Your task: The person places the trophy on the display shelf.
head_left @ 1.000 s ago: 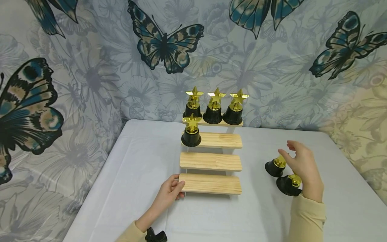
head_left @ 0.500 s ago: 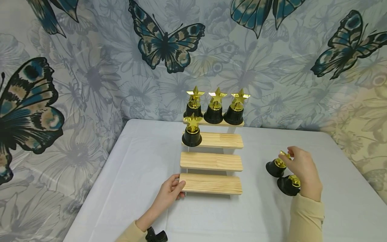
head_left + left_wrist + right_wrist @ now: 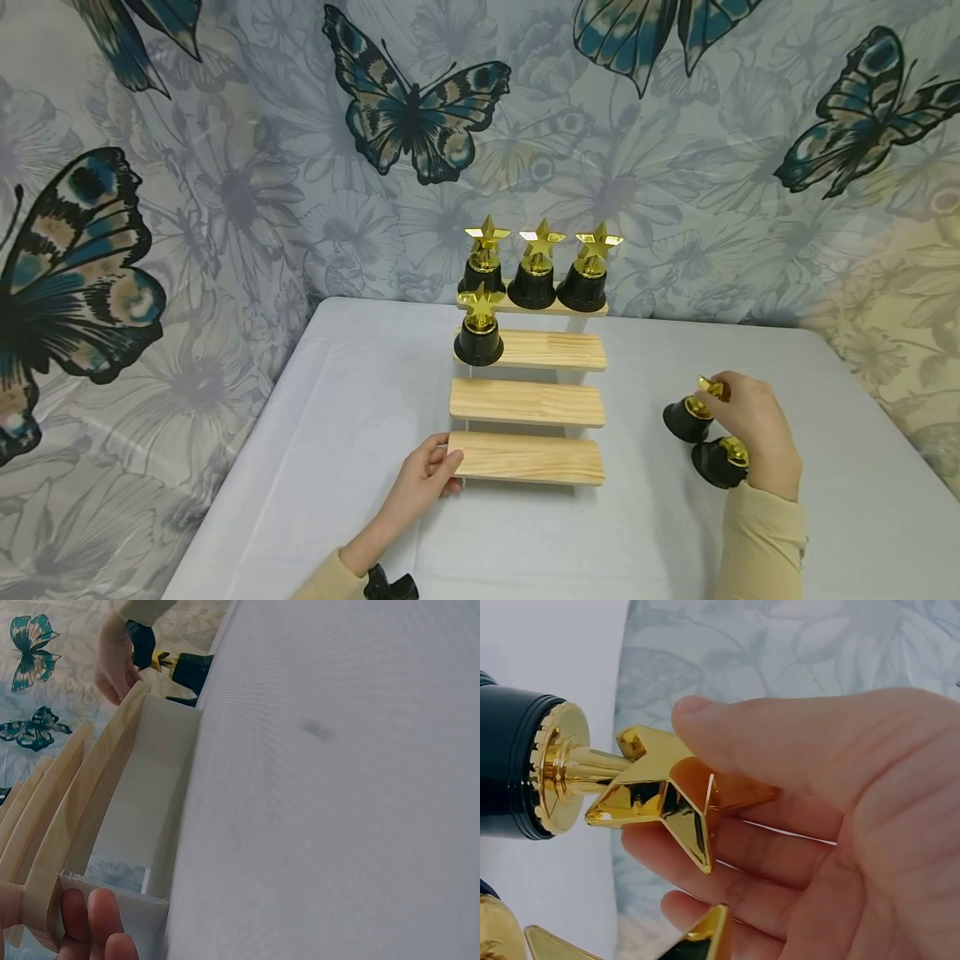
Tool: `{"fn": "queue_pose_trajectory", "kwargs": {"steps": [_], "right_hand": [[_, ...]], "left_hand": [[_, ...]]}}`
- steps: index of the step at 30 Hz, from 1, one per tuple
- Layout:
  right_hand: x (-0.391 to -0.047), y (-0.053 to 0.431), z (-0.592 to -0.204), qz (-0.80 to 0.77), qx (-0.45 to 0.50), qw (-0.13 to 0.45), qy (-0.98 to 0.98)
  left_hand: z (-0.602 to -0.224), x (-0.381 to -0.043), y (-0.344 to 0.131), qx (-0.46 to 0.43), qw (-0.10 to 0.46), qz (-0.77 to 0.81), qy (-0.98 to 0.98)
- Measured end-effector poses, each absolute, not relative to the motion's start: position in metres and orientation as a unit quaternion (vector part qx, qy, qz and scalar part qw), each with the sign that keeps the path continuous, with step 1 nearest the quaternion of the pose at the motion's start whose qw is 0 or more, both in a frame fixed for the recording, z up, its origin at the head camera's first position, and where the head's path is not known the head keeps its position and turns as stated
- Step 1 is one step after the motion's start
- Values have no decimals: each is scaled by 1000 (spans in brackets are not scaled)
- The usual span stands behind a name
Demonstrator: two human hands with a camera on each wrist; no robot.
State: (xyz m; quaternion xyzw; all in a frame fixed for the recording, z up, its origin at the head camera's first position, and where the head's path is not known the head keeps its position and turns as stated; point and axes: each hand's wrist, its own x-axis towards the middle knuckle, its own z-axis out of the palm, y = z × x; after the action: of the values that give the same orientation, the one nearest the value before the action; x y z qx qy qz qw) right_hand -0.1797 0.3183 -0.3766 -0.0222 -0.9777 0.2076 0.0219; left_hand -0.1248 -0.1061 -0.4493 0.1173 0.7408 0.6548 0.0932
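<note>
My left hand [image 3: 423, 473] grips the left end of the lowest wooden step [image 3: 528, 457] of a tiered display stand, thumb on top and fingers below. The left wrist view shows those fingers against the pale side panel [image 3: 135, 911]. To the right, my right hand [image 3: 756, 421] pinches the gold star of a trophy [image 3: 577, 769] with a black base. Its thumb lies over the star, with the other fingers behind. That trophy stands on the white-covered table. Right beside it is a second star trophy [image 3: 716, 463], partly hidden by the right hand and wrist.
Three star trophies, a left one [image 3: 482, 279], a middle one [image 3: 532, 287] and a right one [image 3: 583, 289], line the top step. Another trophy [image 3: 478, 344] stands at the left of the step below. Butterfly-patterned cloth [image 3: 637, 167] hangs behind the table [image 3: 352, 375].
My right hand has come down onto the nearer-to-stand trophy's star, and its spread thumb and fingers have closed on it. The left hand keeps its grip on the step.
</note>
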Motion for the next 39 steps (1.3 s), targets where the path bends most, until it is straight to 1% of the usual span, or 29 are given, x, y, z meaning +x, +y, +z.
{"fn": "queue_pose_trajectory", "kwargs": {"steps": [25, 33, 39], "right_hand": [[-181, 316, -381, 209, 12, 67, -976], [-180, 315, -375, 206, 41, 120, -970], [-179, 310, -360, 212, 59, 136, -966]], "left_hand": [[-449, -125, -105, 116, 87, 646, 750], [-449, -125, -106, 119, 86, 646, 749], [-448, -124, -105, 120, 86, 646, 749]]}}
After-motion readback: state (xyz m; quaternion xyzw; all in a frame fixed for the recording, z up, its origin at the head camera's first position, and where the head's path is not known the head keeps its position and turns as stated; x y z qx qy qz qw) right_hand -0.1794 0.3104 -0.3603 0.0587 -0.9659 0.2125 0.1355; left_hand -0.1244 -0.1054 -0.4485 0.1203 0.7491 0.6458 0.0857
